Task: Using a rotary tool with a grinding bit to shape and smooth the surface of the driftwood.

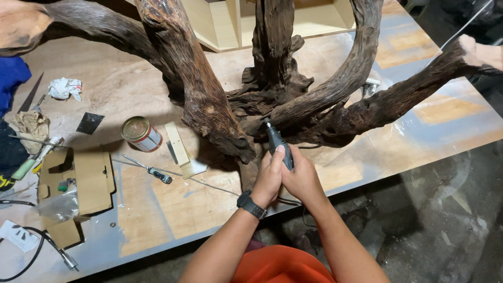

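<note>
Nearest the camera is an orange garment [280, 267], and from either side of it the two bare forearms run up to meet over the near edge of the tabletop [209, 209]. The left hand [268, 178], with a black watch [251, 205] on its wrist, and the right hand [301, 178] press together into one closed grip around the rear of a dark rotary tool [277, 142]. The left thumb lies along the tool body; the right hand wraps it from the other side. Neither hand is clearly the nearer: they share the hold.

The tool's long axis runs away from the grip, up and slightly to the left, and its slim tip [266, 121] meets the dark driftwood root [293, 112] just beyond the grip, in the notch where several thick limbs join. Its cord [293, 203] drops under the wrists toward the table edge.

Left of the grip, a heavy limb end [230, 139] hangs over the tabletop. Farther left lie a pale wooden strip [177, 142], a small screwdriver [157, 174] and a round tin can [140, 133] on its side. Well to the left sit flattened cardboard [91, 181], a crumpled white rag [65, 88] and scattered hand tools. Beyond the root stands a pale wooden box frame [225, 26].
</note>
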